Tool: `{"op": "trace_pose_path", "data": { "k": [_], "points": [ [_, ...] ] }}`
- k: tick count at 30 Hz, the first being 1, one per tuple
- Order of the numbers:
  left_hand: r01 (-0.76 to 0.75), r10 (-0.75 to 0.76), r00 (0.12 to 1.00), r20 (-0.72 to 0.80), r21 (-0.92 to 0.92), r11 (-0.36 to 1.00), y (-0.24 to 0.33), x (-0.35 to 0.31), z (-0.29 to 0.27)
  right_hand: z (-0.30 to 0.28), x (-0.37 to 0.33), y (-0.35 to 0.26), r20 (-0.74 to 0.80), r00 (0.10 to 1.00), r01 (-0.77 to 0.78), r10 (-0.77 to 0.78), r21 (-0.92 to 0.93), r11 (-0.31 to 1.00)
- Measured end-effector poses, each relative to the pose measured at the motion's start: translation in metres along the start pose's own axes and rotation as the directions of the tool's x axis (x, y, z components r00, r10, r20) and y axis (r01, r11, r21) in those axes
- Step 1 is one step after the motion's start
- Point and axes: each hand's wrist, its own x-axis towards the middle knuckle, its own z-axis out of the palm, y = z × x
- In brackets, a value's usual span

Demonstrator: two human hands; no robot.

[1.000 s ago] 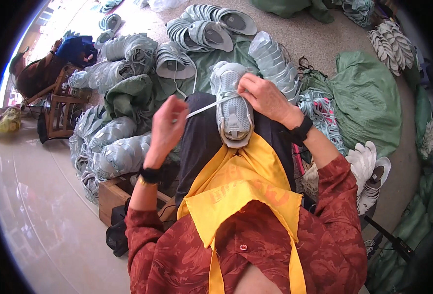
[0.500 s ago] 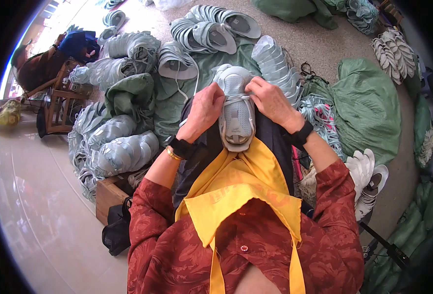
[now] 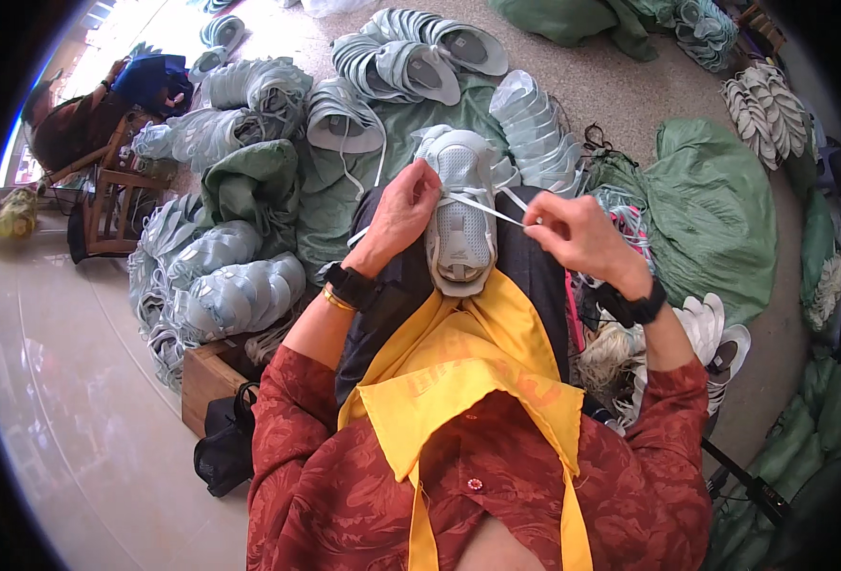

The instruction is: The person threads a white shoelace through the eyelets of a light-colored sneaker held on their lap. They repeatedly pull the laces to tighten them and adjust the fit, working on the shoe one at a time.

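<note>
A pale grey mesh shoe upper point(image 3: 462, 249) lies across my lap, over dark trousers and a yellow apron point(image 3: 468, 333). From its middle a white shoelace point(image 3: 497, 211) runs taut to the right, its far part pinched between the thumb and finger of my right hand point(image 3: 582, 233), which is held off the upper. My left hand point(image 3: 405, 207) is closed at the upper's left edge, fingertips pressed together beside the lacing. What those fingertips grip is hidden, though a lace end shows below the wrist.
Nested stacks of grey uppers point(image 3: 240, 295) lie to the left, with more stacks point(image 3: 392, 71) ahead. Green cloth sacks point(image 3: 706, 219) bulge on the right. A wooden box point(image 3: 213, 381) and a black bag point(image 3: 225, 447) are by my left side. A wooden chair point(image 3: 121, 209) stands farther left.
My right hand has moved right and slightly down, away from the upper, drawing the lace out straight. The left hand stays almost in place at the upper's edge.
</note>
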Motion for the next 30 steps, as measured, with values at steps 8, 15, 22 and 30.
{"op": "trace_pose_path", "data": {
  "k": [8,15,22,30],
  "points": [
    [0.057,-0.056,0.996,0.062,-0.025,0.998,0.0,0.003,-0.001,-0.012,-0.026,0.026,0.124,0.902,-0.419,0.413,0.03,0.907],
    [0.094,-0.088,0.988,0.123,-0.044,0.995,-0.001,0.004,-0.004,0.036,0.023,0.015,-0.262,0.959,-0.088,0.111,0.098,0.991],
    [0.137,-0.124,0.977,0.171,-0.068,0.988,0.004,0.007,-0.007,0.053,0.059,0.028,-0.24,0.97,0.054,-0.034,0.079,0.995],
    [0.097,-0.073,0.981,0.18,-0.123,0.988,-0.002,0.005,-0.006,0.049,0.071,0.024,-0.142,0.99,0.045,-0.024,0.148,0.988]
  ]
}}
